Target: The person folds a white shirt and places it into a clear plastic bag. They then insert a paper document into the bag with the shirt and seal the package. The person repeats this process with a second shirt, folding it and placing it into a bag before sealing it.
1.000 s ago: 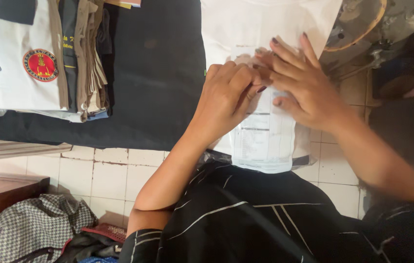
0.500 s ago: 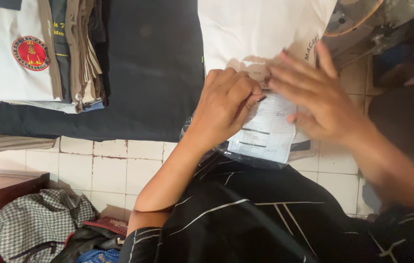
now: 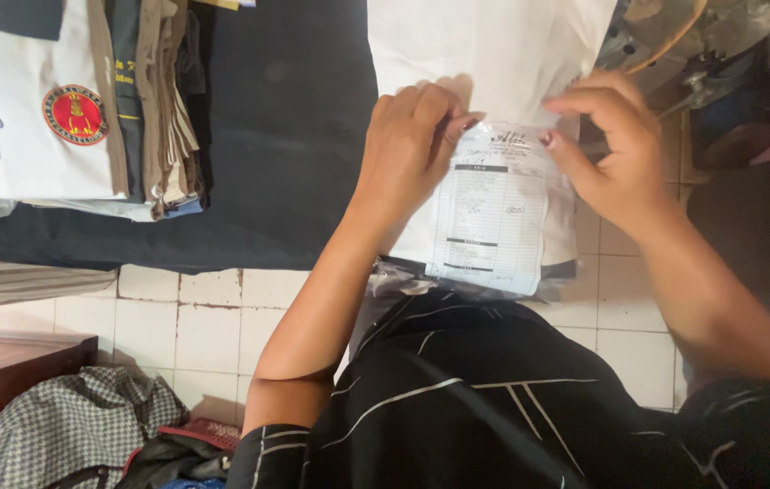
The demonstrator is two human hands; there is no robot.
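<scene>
Both hands (image 3: 412,154) (image 3: 616,149) pinch crinkly clear bag (image 3: 493,213) — printed slip (image 3: 489,222) apparently inside.

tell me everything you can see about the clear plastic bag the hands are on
The clear plastic bag is thin, glossy and crinkled, lying flat over a folded white garment at the edge of a dark cloth. A printed paper slip shows through it. Its lower end overhangs the white tiles. The left hand and right hand pinch its upper edge from either side.

Clear plastic bag (image 3: 530,272), white slip (image 3: 489,217) inside
</scene>
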